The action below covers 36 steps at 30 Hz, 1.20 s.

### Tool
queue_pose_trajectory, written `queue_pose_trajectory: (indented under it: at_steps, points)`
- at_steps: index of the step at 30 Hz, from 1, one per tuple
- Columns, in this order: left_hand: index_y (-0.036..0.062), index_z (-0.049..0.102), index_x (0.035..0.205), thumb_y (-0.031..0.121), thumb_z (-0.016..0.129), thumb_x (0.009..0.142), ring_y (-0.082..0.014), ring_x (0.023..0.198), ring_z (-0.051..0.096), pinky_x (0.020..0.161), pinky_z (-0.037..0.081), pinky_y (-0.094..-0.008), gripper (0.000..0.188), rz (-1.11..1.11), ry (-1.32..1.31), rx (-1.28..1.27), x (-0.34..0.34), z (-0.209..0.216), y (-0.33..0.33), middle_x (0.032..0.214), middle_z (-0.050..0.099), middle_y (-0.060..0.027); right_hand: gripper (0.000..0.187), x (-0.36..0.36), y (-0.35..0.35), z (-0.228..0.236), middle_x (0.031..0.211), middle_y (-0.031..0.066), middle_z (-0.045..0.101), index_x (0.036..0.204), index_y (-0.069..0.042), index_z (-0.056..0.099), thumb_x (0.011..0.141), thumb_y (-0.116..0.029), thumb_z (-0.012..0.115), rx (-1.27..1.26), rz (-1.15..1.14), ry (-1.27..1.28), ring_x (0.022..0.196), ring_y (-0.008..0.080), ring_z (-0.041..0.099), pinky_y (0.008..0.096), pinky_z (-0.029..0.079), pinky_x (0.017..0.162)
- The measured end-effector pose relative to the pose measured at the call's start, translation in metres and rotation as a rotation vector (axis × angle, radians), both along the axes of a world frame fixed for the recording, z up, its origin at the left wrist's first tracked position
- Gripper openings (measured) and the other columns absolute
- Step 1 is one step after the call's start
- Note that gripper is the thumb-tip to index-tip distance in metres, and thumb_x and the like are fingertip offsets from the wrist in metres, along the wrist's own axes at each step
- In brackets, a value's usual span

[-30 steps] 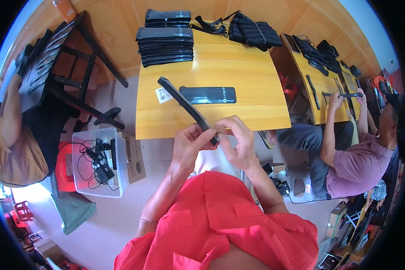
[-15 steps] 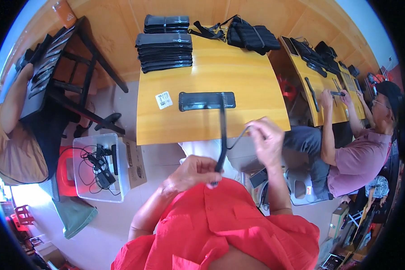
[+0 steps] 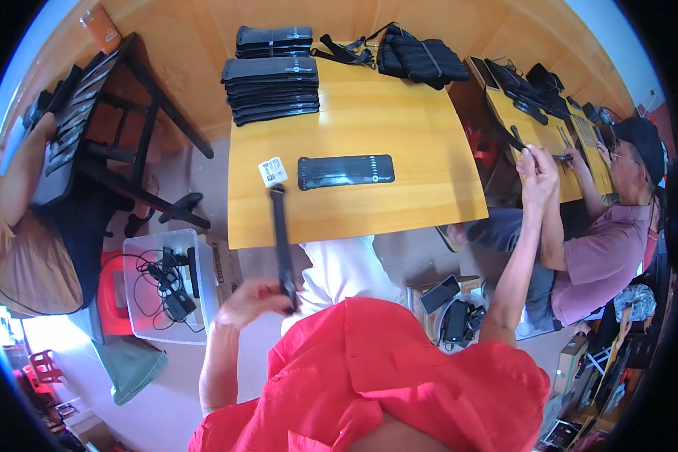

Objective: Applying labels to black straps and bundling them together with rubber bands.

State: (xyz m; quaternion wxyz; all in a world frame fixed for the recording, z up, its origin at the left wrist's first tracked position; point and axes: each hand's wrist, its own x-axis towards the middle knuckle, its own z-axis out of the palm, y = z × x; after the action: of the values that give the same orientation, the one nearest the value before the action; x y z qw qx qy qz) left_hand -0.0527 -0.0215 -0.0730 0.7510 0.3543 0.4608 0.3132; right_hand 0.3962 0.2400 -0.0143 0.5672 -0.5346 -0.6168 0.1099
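My left hand (image 3: 256, 303) is closed round the lower end of a long, narrow black strip (image 3: 282, 233), held nearly upright in front of the table and a little blurred. Its top reaches just below a white printed label (image 3: 272, 169) on the table. Up at the right, my right hand (image 3: 539, 177) is closed with the fingertips pinched together; anything between them is too small to tell. A flat black sleeve (image 3: 345, 171) with white print lies across the middle of the table (image 3: 399, 128).
Stacked black sleeves (image 3: 270, 87), black straps (image 3: 345, 51) and a black bundle (image 3: 422, 56) occupy the table's far side. A clear bin (image 3: 147, 324) of cables stands at left. Co-workers sit on both sides; the right one (image 3: 606, 248) is close to my right arm.
My left hand has moved left with the black strip. My right hand has swung up and right, away from it; the thin cord seen between them no longer shows.
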Motion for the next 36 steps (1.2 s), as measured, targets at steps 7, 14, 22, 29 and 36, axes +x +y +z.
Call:
queue_pose_trajectory:
  at_steps: [7, 14, 22, 29, 36]
  points:
    - [0.0021, 0.057, 0.108, 0.008, 0.054, 0.088, -0.0123, 0.08, 0.063, 0.067, 0.051, -0.0238, 0.021, 0.47, 0.135, 0.101, -0.016, -0.035, 0.035, 0.09, 0.066, -0.0077, 0.019, -0.026, -0.039, 0.012, 0.083, 0.0069, 0.063, 0.101, 0.003, 0.065, 0.083, -0.002, 0.063, -0.104, 0.172, 0.17, 0.067, 0.0104, 0.061, 0.0205, 0.052, 0.063]
    - [-0.001, 0.053, 0.108, 0.005, 0.058, 0.084, -0.0118, 0.05, 0.056, 0.043, 0.047, -0.0225, 0.025, 0.76, 0.479, 0.113, -0.001, -0.06, 0.053, 0.064, 0.055, -0.0025, 0.019, -0.039, -0.07, 0.016, 0.087, 0.0049, 0.06, 0.098, 0.005, 0.064, 0.08, 0.002, 0.062, -0.274, 0.363, 0.392, 0.072, 0.0111, 0.061, 0.0226, 0.053, 0.067]
    - [0.0027, 0.041, 0.111, 0.002, 0.059, 0.082, -0.0091, 0.04, 0.047, 0.034, 0.037, -0.0242, 0.034, 0.841, 0.631, 0.145, -0.011, -0.07, 0.054, 0.055, 0.049, -0.0034, 0.025, -0.053, -0.081, 0.016, 0.08, 0.0025, 0.057, 0.102, 0.004, 0.062, 0.078, 0.006, 0.062, -0.374, 0.416, 0.377, 0.069, 0.009, 0.06, 0.0218, 0.053, 0.066]
    - [0.0026, 0.042, 0.119, 0.0, 0.059, 0.081, -0.009, 0.042, 0.048, 0.037, 0.038, -0.0233, 0.042, 0.822, 0.671, 0.162, -0.011, -0.072, 0.049, 0.056, 0.05, -0.0028, 0.026, -0.065, -0.079, 0.015, 0.073, 0.0007, 0.054, 0.104, 0.003, 0.062, 0.077, 0.005, 0.062, -0.405, 0.49, 0.357, 0.066, 0.0084, 0.059, 0.0206, 0.052, 0.064]
    - [0.0023, 0.046, 0.118, 0.007, 0.067, 0.077, -0.0108, 0.051, 0.054, 0.043, 0.044, -0.0254, 0.046, 0.85, 0.86, 0.209, 0.016, -0.043, 0.052, 0.065, 0.054, -0.0032, 0.022, -0.08, -0.089, 0.018, 0.074, 0.0033, 0.058, 0.097, 0.004, 0.064, 0.076, 0.007, 0.063, -0.468, 0.544, 0.353, 0.067, 0.009, 0.06, 0.0199, 0.051, 0.064]
